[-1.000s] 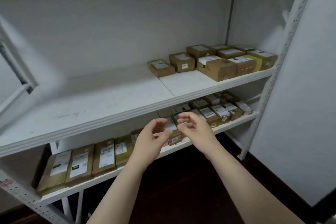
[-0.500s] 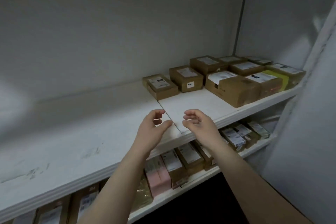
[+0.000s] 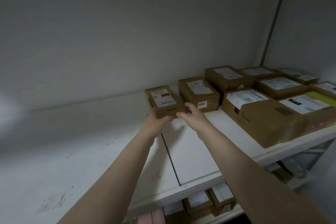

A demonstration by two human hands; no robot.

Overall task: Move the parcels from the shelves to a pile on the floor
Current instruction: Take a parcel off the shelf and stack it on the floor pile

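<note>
Hands reached the target: half a second earlier both hovered empty over the shelf's front edge, well short of any parcel; at this moment both arms were stretched in and met at the near end of the small box [image 3: 163, 99], just left of frame centre. Left hand [image 3: 157, 121] was at the box's near-left corner, fingers wrapped round it. Right hand [image 3: 193, 115] was at the near-right corner, fingers curled onto the edge, thumb under the front. Both looked to be gripping it, though the grip seemed only just taken. Box still sat flat on the shelf [image 3: 190, 151], label up, not lifted. The view had also closed in, so the lower shelf dropped mostly out of frame.

Judgement: pick-up of this parcel was starting; the carry to the floor pile was not yet done, and no pile was in view.

Second box [image 3: 199, 94] stood just right of the target, a narrow gap between. More labelled cartons, including a big box [image 3: 261, 114], were packed touching toward the right of frame. White shelf was scuffed, with a seam [image 3: 171, 158] running front to back under the arms. Lower parcels [image 3: 200, 203] showed at bottom centre. Grey wall [image 3: 127, 32] sat behind, and light was dim.
</note>
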